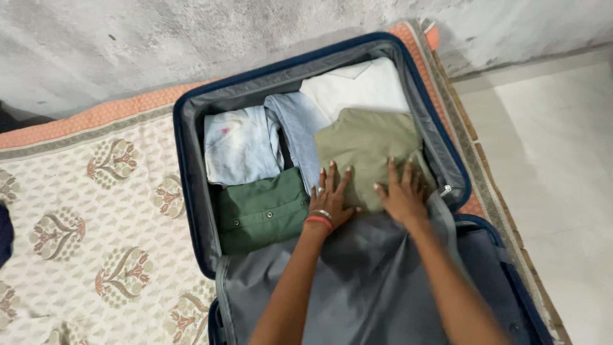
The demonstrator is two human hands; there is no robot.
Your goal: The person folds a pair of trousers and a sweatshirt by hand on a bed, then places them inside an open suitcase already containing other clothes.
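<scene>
An open navy suitcase (191,191) with grey lining lies on a patterned bed cover. Folded clothes fill its far half: an olive green garment (367,144), a dark green one (262,211), a pale blue-white one (239,144), a light blue one (300,124) and a white one (357,86). My left hand (332,198), wearing red and silver bangles, lies flat with fingers spread at the near left edge of the olive garment, beside the dark green one. My right hand (402,191) presses flat on the olive garment's near edge. Neither hand grips anything.
The suitcase's grey fabric lid lining (377,281) lies under my forearms. The cream floral bed cover (96,211) with an orange border spreads to the left. A grey wall (159,38) runs behind, and a pale tiled floor (562,160) lies to the right.
</scene>
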